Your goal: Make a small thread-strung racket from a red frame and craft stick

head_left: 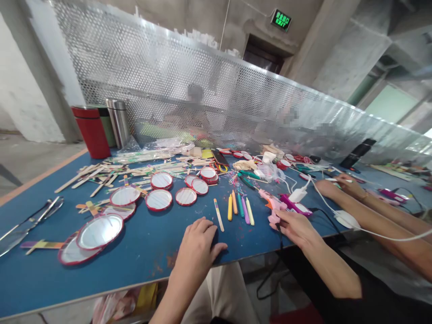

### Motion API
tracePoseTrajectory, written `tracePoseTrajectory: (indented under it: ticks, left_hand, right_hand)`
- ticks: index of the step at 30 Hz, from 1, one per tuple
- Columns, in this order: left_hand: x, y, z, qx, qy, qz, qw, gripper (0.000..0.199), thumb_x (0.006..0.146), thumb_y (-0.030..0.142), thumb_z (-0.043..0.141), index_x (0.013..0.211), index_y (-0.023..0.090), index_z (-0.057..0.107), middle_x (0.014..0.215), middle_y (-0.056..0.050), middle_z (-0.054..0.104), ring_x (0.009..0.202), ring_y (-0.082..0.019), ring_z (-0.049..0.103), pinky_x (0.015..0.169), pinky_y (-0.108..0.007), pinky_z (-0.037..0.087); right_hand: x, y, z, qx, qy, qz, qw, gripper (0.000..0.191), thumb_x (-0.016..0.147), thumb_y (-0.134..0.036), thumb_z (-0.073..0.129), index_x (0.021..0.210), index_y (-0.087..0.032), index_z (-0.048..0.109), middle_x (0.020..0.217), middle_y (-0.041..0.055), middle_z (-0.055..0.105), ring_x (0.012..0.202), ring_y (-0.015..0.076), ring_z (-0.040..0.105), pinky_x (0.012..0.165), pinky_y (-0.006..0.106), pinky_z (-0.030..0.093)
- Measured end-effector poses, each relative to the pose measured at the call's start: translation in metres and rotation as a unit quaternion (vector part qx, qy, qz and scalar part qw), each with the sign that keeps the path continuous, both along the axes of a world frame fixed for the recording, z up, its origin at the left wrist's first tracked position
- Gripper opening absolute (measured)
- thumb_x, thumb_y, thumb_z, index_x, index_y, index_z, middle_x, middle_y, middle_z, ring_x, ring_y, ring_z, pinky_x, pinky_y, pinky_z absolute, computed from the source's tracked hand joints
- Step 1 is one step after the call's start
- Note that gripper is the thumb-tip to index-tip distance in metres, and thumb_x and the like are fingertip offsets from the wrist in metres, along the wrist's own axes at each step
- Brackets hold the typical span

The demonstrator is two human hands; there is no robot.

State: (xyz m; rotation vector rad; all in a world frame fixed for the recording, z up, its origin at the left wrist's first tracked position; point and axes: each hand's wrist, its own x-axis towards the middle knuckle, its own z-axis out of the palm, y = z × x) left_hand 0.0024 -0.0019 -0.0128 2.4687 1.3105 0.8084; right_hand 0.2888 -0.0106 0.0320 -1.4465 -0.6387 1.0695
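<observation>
My left hand (200,242) lies palm down at the table's near edge, its thumb apart from the fingers, holding nothing. Just beyond it is a wooden stick with coloured bands (218,215). My right hand (292,225) is closed round the pink glue gun (269,198), whose nozzle points away to the upper left. Between the hands lie several crayon-like sticks, among them a yellow one (230,207) and a teal one (240,205). Round red-rimmed discs (158,200) are spread left of my left hand, some overlapping, with a large one (100,231) near the front.
Loose wooden sticks (97,175) pile up behind the discs. A red tumbler (90,132) and a steel bottle (118,123) stand back left, before a perforated metal screen (162,76). Another person's arms (357,209) reach in from the right, near a white cable and adapter (297,194).
</observation>
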Motion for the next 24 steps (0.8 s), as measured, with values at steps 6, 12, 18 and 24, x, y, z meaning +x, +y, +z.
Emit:
tracePoseTrajectory:
  ticks: [6,12,18,24]
  left_hand:
    - [0.0,0.0,0.0,0.0,-0.001,0.0,1.0,0.03,0.077,0.029,0.073,0.104,0.018,0.067,0.113,-0.01,0.067,0.11,-0.03,0.059,0.092,-0.045,0.048]
    - [-0.001,-0.002,0.005,-0.007,0.002,-0.004,1.0,0.02,0.079,0.029,0.071,0.096,0.018,0.068,0.11,-0.009,0.067,0.104,-0.027,0.06,0.088,-0.042,0.048]
    - [-0.002,-0.002,0.006,0.001,0.004,-0.004,1.0,0.017,0.08,0.026,0.07,0.096,0.02,0.068,0.109,-0.008,0.067,0.102,-0.026,0.06,0.087,-0.041,0.047]
    - [-0.001,-0.001,0.012,-0.04,0.024,0.003,0.999,0.017,0.082,0.023,0.067,0.099,0.02,0.069,0.112,-0.009,0.068,0.105,-0.027,0.061,0.087,-0.042,0.048]
  right_hand:
    - [0.004,0.0,0.0,-0.029,-0.034,-0.015,0.999,0.02,0.065,-0.015,0.08,0.067,-0.017,0.06,0.052,-0.0008,0.062,0.048,0.0154,0.064,0.045,0.028,0.057]
    - [0.007,0.005,0.0,-0.081,-0.081,-0.042,0.993,0.023,0.064,-0.018,0.081,0.071,-0.016,0.059,0.049,-0.0003,0.062,0.044,0.0156,0.063,0.04,0.026,0.055]
    - [0.009,0.003,-0.001,-0.124,-0.134,-0.052,0.982,0.026,0.066,-0.026,0.08,0.064,-0.015,0.057,0.04,-0.0035,0.053,0.035,0.0128,0.056,0.034,0.023,0.05]
    - [0.01,0.002,-0.001,-0.074,-0.217,-0.087,0.97,0.041,0.065,-0.042,0.078,0.056,-0.019,0.045,0.036,-0.0098,0.042,0.027,0.0049,0.038,0.027,0.016,0.036]
